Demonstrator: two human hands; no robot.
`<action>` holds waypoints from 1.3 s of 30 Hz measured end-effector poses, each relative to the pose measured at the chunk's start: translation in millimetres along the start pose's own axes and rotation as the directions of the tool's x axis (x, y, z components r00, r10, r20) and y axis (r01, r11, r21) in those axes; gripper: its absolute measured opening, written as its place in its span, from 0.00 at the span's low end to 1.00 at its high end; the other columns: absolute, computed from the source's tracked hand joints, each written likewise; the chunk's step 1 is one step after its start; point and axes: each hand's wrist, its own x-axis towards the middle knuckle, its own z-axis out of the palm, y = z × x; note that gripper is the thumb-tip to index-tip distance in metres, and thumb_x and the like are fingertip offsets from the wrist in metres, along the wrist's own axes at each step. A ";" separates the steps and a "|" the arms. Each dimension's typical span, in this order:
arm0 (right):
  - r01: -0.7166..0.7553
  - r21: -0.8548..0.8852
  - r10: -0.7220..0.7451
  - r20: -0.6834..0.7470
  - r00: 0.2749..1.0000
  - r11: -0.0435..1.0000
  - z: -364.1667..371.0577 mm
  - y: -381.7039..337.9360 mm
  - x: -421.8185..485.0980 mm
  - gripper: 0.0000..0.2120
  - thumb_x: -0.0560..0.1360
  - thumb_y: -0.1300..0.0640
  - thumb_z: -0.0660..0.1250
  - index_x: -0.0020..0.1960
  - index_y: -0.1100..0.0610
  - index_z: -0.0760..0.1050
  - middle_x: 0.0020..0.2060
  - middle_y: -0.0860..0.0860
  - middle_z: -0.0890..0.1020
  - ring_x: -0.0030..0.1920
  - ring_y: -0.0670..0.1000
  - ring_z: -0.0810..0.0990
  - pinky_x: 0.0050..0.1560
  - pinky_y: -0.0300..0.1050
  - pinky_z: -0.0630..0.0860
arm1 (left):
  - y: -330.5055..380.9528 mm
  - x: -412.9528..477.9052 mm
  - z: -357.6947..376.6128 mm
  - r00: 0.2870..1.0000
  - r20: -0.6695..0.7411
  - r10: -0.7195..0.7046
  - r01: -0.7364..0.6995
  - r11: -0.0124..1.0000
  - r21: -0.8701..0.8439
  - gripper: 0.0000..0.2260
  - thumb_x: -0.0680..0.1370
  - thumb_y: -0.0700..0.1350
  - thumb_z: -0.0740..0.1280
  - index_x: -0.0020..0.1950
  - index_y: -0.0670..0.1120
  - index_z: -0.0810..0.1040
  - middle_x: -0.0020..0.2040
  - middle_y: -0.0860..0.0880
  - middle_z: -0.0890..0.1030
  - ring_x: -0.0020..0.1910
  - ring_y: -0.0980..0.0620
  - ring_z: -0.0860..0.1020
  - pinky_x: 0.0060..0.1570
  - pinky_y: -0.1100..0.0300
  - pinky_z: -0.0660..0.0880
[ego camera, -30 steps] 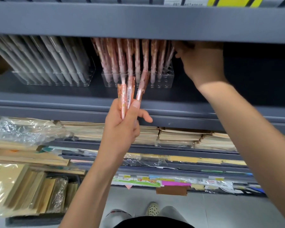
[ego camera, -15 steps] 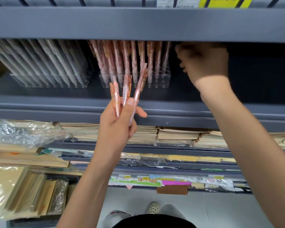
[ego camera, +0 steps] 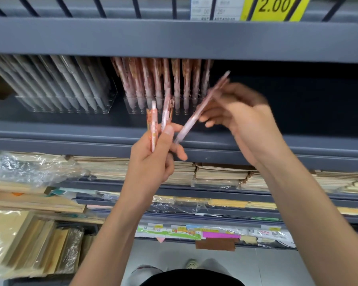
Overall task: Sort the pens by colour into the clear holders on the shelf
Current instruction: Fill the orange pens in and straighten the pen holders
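Fingers [ego camera: 170,132] of the left hand [ego camera: 151,164] are gripping two pink pens [ego camera: 154,129]. The right hand [ego camera: 246,120] is pinching a third pen [ego camera: 194,118] by its middle, and it is probably light, stiff and slippery. Behind, the clear holder [ego camera: 159,109] is sitting on the shelf [ego camera: 70,129].

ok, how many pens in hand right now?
3. The left hand grips two upright, a left pen and a middle pen; the right hand pinches a slanted pen. More may be hidden in the grip.

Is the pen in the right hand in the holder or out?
Out. The right hand grips the pen tilted in the air, outside the holder.
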 end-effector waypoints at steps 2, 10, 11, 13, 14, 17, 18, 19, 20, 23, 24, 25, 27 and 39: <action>0.111 0.060 -0.099 -0.171 0.980 0.992 -5.2 -3.3 7.5 0.07 0.77 0.67 0.60 0.44 0.59 0.74 0.32 0.56 0.82 0.31 0.55 0.82 0.33 0.44 0.77 | 0.6 -0.1 -1.1 1.000 -0.023 -0.022 0.022 1.000 -0.012 0.12 0.82 0.55 0.60 0.52 0.55 0.82 0.29 0.50 0.74 0.20 0.57 0.63 0.20 0.67 0.60; 0.276 -0.378 -0.416 -0.367 0.832 0.884 -21.3 0.7 36.6 0.06 0.66 0.51 0.60 0.41 0.49 0.73 0.34 0.52 0.82 0.39 0.58 0.85 0.47 0.57 0.81 | -3.0 0.7 -0.3 0.993 -0.111 -0.034 0.036 0.999 0.014 0.08 0.83 0.52 0.61 0.46 0.53 0.68 0.30 0.50 0.73 0.22 0.56 0.62 0.20 0.66 0.59; 0.243 -0.476 -0.429 -0.334 0.839 0.845 -20.1 1.2 39.5 0.07 0.66 0.49 0.58 0.39 0.48 0.74 0.34 0.51 0.83 0.41 0.59 0.84 0.50 0.60 0.80 | -2.9 0.7 -0.1 0.995 -0.097 -0.020 0.022 1.000 0.020 0.08 0.84 0.51 0.61 0.47 0.51 0.68 0.30 0.49 0.74 0.21 0.56 0.62 0.20 0.66 0.59; 0.203 -0.623 -0.436 -0.247 0.866 0.756 -16.4 -0.1 43.4 0.16 0.67 0.46 0.55 0.39 0.54 0.78 0.36 0.55 0.84 0.44 0.62 0.83 0.55 0.57 0.77 | -2.8 0.8 0.0 0.998 -0.070 -0.001 0.002 1.000 0.019 0.08 0.84 0.49 0.60 0.49 0.46 0.70 0.32 0.49 0.76 0.21 0.55 0.62 0.20 0.66 0.60; 0.201 -0.696 -0.452 -0.196 0.870 0.689 -15.3 -0.7 45.7 0.21 0.69 0.45 0.54 0.40 0.59 0.79 0.37 0.57 0.84 0.45 0.63 0.82 0.56 0.50 0.74 | -2.8 0.9 0.2 0.998 -0.069 0.003 -0.001 1.000 0.018 0.08 0.84 0.48 0.60 0.50 0.45 0.73 0.33 0.49 0.77 0.21 0.55 0.62 0.20 0.65 0.60; 0.165 -0.894 -0.464 -0.053 0.884 0.416 -8.1 -7.0 52.4 0.19 0.75 0.50 0.56 0.49 0.62 0.79 0.46 0.59 0.84 0.52 0.65 0.78 0.52 0.44 0.63 | -2.9 0.3 0.7 0.994 -0.107 0.001 0.001 1.000 0.016 0.10 0.84 0.48 0.59 0.52 0.47 0.79 0.34 0.48 0.76 0.23 0.56 0.62 0.21 0.66 0.61; 0.176 -0.920 -0.455 -0.003 0.890 0.350 -5.1 -9.7 53.8 0.17 0.77 0.52 0.58 0.53 0.63 0.78 0.51 0.61 0.82 0.56 0.65 0.76 0.56 0.46 0.62 | -2.9 0.2 0.9 0.992 -0.123 -0.004 0.005 1.000 0.010 0.11 0.84 0.49 0.59 0.52 0.47 0.80 0.34 0.48 0.75 0.23 0.56 0.63 0.21 0.66 0.61; 0.183 -0.938 -0.442 0.037 0.896 0.293 -2.5 -12.3 54.4 0.16 0.79 0.54 0.58 0.58 0.62 0.77 0.57 0.62 0.80 0.59 0.64 0.74 0.59 0.47 0.62 | -2.8 0.1 0.8 0.991 -0.134 -0.008 0.009 1.000 0.005 0.11 0.84 0.49 0.60 0.53 0.47 0.80 0.33 0.48 0.75 0.23 0.57 0.63 0.21 0.67 0.61; 0.180 -0.954 -0.429 0.062 0.901 0.242 -0.6 -14.8 54.7 0.16 0.80 0.55 0.57 0.62 0.62 0.75 0.61 0.61 0.78 0.63 0.63 0.73 0.62 0.48 0.61 | -2.8 0.1 0.6 0.990 -0.141 -0.012 0.013 1.000 0.003 0.11 0.84 0.49 0.60 0.53 0.47 0.81 0.33 0.48 0.74 0.23 0.57 0.63 0.21 0.67 0.61; 0.180 -0.971 -0.394 0.105 0.913 0.159 2.7 -19.3 57.2 0.15 0.82 0.54 0.55 0.62 0.60 0.73 0.64 0.60 0.76 0.66 0.61 0.70 0.65 0.47 0.60 | -2.9 0.3 -0.4 0.989 -0.147 -0.028 0.028 1.000 0.003 0.10 0.84 0.48 0.61 0.52 0.47 0.82 0.33 0.49 0.75 0.23 0.57 0.63 0.21 0.67 0.61; 0.184 -0.973 -0.381 0.118 0.917 0.142 3.7 -19.6 57.4 0.15 0.82 0.54 0.55 0.62 0.59 0.73 0.64 0.60 0.75 0.66 0.60 0.70 0.65 0.47 0.59 | -3.3 0.4 -0.5 0.988 -0.150 -0.041 0.041 0.999 -0.005 0.10 0.84 0.47 0.61 0.52 0.47 0.82 0.33 0.49 0.75 0.23 0.57 0.62 0.21 0.68 0.60; 0.189 -0.973 -0.371 0.129 0.920 0.130 4.5 -20.2 57.3 0.15 0.82 0.53 0.55 0.63 0.59 0.73 0.65 0.59 0.75 0.67 0.60 0.69 0.65 0.46 0.59 | -3.7 0.5 -0.8 0.987 -0.151 -0.058 0.055 0.998 -0.020 0.10 0.84 0.45 0.61 0.52 0.47 0.82 0.33 0.49 0.75 0.23 0.57 0.62 0.21 0.68 0.60; 0.185 -0.972 -0.347 0.124 0.930 0.147 5.1 -21.2 57.2 0.16 0.82 0.53 0.55 0.64 0.59 0.73 0.65 0.59 0.75 0.67 0.60 0.69 0.65 0.46 0.60 | -3.7 0.8 -0.5 0.986 -0.145 -0.081 0.075 0.996 -0.051 0.12 0.84 0.43 0.59 0.53 0.46 0.82 0.33 0.48 0.75 0.23 0.57 0.61 0.21 0.68 0.60; 0.095 -0.759 -0.292 -0.129 0.948 0.644 -12.1 -11.9 45.0 0.08 0.75 0.54 0.64 0.43 0.54 0.80 0.40 0.50 0.85 0.47 0.56 0.82 0.57 0.52 0.76 | -3.2 -0.4 3.3 0.994 -0.066 0.085 -0.084 0.996 0.028 0.05 0.85 0.44 0.59 0.50 0.45 0.68 0.44 0.45 0.85 0.21 0.54 0.61 0.21 0.65 0.60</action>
